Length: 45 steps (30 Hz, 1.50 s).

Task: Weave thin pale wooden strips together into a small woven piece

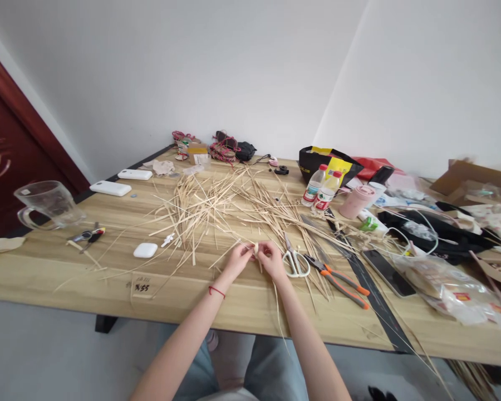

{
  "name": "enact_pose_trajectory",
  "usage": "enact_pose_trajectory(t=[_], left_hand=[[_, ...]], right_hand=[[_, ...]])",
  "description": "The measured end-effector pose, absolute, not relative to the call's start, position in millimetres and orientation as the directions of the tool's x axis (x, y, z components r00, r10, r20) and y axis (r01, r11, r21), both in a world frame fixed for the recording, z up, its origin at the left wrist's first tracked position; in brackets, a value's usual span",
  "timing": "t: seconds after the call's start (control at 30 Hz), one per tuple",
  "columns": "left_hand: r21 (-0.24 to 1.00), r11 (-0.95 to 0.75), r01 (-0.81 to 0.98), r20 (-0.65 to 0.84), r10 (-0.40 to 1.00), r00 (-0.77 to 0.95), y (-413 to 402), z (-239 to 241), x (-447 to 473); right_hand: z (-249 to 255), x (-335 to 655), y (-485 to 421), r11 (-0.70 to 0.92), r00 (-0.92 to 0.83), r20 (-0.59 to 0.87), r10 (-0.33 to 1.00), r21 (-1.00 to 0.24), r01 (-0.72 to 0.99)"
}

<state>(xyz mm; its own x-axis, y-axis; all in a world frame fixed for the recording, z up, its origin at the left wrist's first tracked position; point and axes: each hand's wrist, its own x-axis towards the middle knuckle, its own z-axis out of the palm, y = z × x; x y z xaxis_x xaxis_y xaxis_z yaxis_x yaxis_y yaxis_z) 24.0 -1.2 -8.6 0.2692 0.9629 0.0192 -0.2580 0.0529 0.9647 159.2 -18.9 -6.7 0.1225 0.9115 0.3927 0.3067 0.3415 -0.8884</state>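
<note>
My left hand [239, 258] and my right hand [270, 257] meet over the wooden table [108, 278], near its front edge. Both pinch a small folded piece of pale straw strip [256, 249] between their fingertips. A long strip trails from it down over the table edge toward my lap. A red string circles my left wrist. A big loose pile of straw strips [217, 203] lies just beyond my hands.
White-handled scissors [293, 260] and orange-handled pliers [338, 278] lie right of my hands. A phone [387, 272], two bottles [321, 189], a pink cup [356, 201] and bags crowd the right. A clear jug [48, 205], white cases and an earbud case [145, 250] sit left.
</note>
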Motion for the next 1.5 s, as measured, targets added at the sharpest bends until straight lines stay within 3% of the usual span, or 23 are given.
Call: enact_pose_trajectory(t=[0.23, 0.37, 0.57, 0.67, 0.9, 1.0, 1.2, 1.27, 1.4, 1.5], left_hand=[[0.969, 0.064, -0.237, -0.003, 0.969, 0.249, -3.1, -6.4, 21.8], [0.969, 0.088, -0.232, -0.020, 0.959, 0.282, -3.7, -5.3, 22.6], [0.967, 0.125, -0.224, -0.051, 0.949, 0.311, -7.0, -1.2, 23.9], [0.966, 0.144, -0.216, -0.076, 0.953, 0.293, -7.4, 0.1, 23.7], [0.962, 0.160, -0.220, -0.093, 0.953, 0.288, -6.0, 2.8, 21.0], [0.962, 0.152, -0.226, -0.099, 0.968, 0.232, -5.2, 2.8, 20.3], [0.961, 0.158, -0.226, -0.092, 0.956, 0.278, -4.3, 1.5, 20.8], [0.965, 0.151, -0.213, -0.092, 0.960, 0.266, -5.0, 2.4, 21.3], [0.956, 0.146, -0.254, -0.088, 0.970, 0.227, -6.1, 5.6, 21.4], [0.950, 0.128, -0.284, -0.080, 0.981, 0.174, -5.2, 7.0, 20.3]], right_hand=[[-2.6, 159.2, -20.3, 0.200, 0.143, 0.214, 0.966, -0.974, 0.107], [0.6, 159.0, -19.9, 0.204, 0.124, 0.205, 0.971, -0.979, 0.018], [-0.5, 162.7, -19.2, 0.217, 0.078, 0.217, 0.973, -0.976, 0.015], [-1.9, 166.9, -18.3, 0.183, 0.080, 0.174, 0.981, -0.976, -0.122], [-3.8, 177.7, -10.3, 0.171, 0.306, 0.054, 0.951, -0.913, -0.370], [-0.8, 182.2, -10.2, 0.188, 0.318, 0.075, 0.945, -0.921, -0.341], [8.1, 175.8, -19.2, 0.189, 0.074, 0.185, 0.980, -0.981, -0.053], [7.8, 172.2, -20.1, 0.213, 0.094, 0.211, 0.973, -0.977, -0.011], [7.4, 170.9, -19.8, 0.250, 0.272, 0.235, 0.933, -0.968, -0.021], [10.7, 171.1, -22.4, 0.227, 0.216, 0.205, 0.955, -0.970, -0.086]])
